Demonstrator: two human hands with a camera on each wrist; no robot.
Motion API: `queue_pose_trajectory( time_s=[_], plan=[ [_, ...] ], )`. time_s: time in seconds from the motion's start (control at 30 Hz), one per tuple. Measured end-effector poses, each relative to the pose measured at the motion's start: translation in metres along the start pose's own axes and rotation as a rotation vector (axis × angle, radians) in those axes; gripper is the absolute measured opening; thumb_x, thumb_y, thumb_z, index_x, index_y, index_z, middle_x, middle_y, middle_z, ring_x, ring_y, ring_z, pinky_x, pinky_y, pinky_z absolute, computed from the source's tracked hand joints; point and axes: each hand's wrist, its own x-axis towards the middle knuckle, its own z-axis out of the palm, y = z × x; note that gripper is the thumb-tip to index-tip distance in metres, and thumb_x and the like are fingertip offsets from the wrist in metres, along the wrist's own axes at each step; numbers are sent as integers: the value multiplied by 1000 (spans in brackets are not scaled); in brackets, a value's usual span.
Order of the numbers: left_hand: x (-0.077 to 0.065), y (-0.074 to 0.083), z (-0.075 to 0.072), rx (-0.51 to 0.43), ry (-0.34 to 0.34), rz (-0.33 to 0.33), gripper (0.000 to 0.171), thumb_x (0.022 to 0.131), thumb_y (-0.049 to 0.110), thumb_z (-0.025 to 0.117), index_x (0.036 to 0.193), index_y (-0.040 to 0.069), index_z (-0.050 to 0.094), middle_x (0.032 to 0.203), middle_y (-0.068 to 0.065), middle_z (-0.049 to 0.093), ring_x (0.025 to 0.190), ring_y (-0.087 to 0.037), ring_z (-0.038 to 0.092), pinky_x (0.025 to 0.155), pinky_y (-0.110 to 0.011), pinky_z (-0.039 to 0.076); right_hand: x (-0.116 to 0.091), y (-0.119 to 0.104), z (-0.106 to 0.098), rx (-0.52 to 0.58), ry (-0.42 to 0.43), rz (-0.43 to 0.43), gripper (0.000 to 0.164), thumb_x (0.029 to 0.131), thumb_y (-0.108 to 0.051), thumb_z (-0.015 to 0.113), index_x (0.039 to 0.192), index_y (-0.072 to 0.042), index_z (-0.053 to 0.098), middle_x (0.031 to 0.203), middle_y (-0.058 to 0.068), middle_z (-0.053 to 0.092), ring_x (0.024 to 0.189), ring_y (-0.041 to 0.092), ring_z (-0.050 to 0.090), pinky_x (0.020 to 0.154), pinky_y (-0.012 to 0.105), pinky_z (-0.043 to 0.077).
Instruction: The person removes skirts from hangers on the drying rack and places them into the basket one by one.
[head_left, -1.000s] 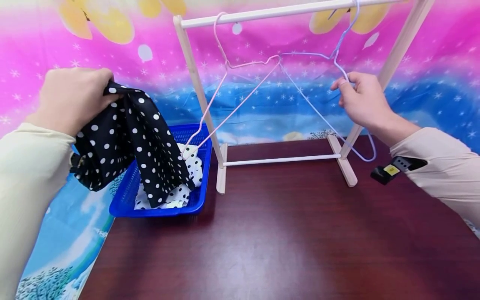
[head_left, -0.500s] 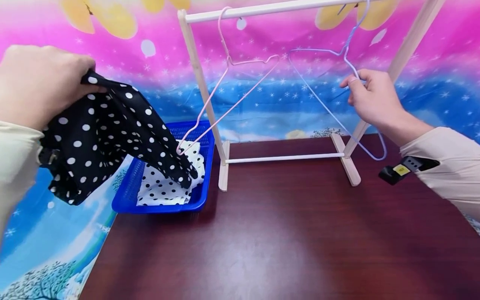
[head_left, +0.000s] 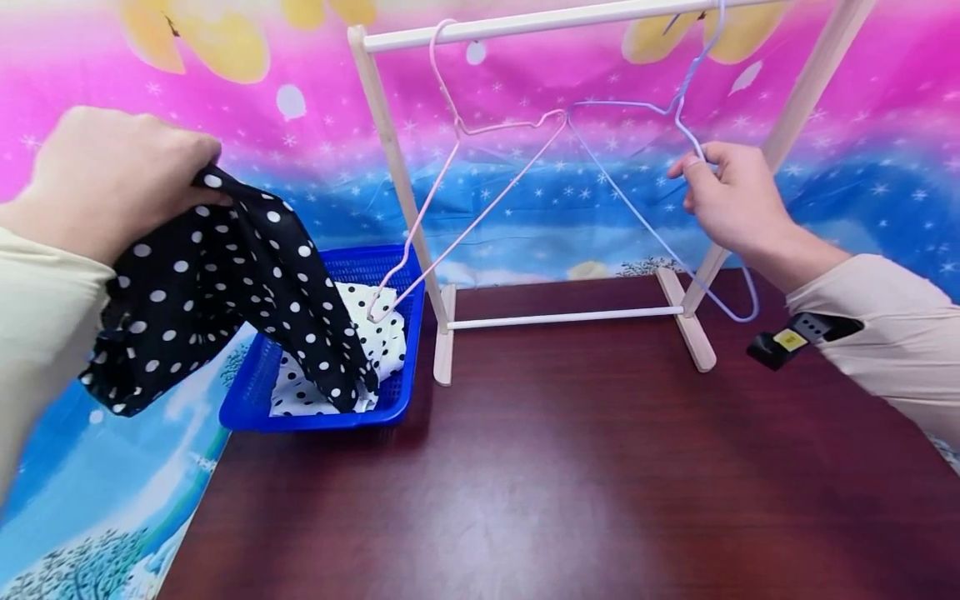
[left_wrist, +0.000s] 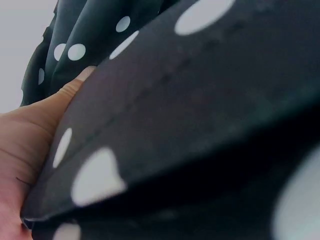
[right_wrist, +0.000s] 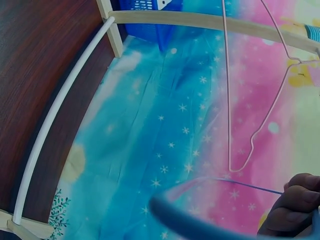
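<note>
In the head view my left hand (head_left: pixel 123 179) grips a black garment with white dots (head_left: pixel 288 275) by its upper edge. The cloth hangs in folds, its lower end over a blue basket (head_left: pixel 315 423). The left wrist view shows the thumb (left_wrist: pixel 60 100) against the dotted fabric; the other fingers are mostly hidden. My right hand (head_left: pixel 735 200) pinches the shoulder of a lavender wire hanger (head_left: pixel 622 104), which hangs on a wooden rack (head_left: pixel 510 27). Part of this hanger crosses the right wrist view, close and blurred. The garment and the hanger are apart.
A pink hanger (head_left: pixel 498 127) hangs at the rack's left, its lower corner over the basket. White cloth with black dots (head_left: pixel 300 398) lies inside the basket. The rack stands on a dark red table (head_left: pixel 525 467) before a patterned backdrop. A small black device (head_left: pixel 787 342) sits at my right sleeve.
My left hand has moved left with the garment, then partly back right; the garment's folds have shifted. The right hand keeps its pinch on the lavender hanger. The head view has shifted slightly.
</note>
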Motion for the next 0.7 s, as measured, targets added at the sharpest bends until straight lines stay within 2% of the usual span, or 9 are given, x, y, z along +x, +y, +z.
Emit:
queue_pose_trajectory(
  time_s=[0.17,0.37,0.47,0.6,0.7],
  plan=[
    [4,8,6,-24,15,-1,35,83,21,84,75,4,55,53,-10,56,47,-28,55,43,-50,46,-1,-3,7,36,13,-3,25,107,-25,43,95,-23,66,55,-12,54,55,3,49,43,21,32],
    [11,15,11,-105,34,-27,29,86,19,81,82,0,60,65,-21,64,56,-40,61,43,-53,45,-1,-7,20,19,36,-24,27,108,-26,41,102,-15,64,55,-14,53,54,2,50,44,21,32],
    [12,17,12,-185,16,-37,26,89,19,78,94,-2,63,82,-27,69,70,-47,64,56,-59,50,-2,-9,26,7,32,-29,28,109,-27,40,106,-11,63,56,-14,54,54,3,49,44,23,30],
    [10,17,14,-283,-4,-61,32,89,18,77,109,-4,63,102,-33,69,89,-52,64,79,-65,51,-4,-13,29,-3,24,-32,29,109,-28,39,107,-12,62,57,-14,54,51,6,44,44,26,29],
    [8,14,14,-354,-32,-73,36,88,14,78,115,-3,62,105,-35,67,90,-51,61,82,-64,49,-5,-15,29,-10,14,-28,29,109,-30,38,108,-14,62,58,-13,54,49,9,40,44,27,28]
  ],
)
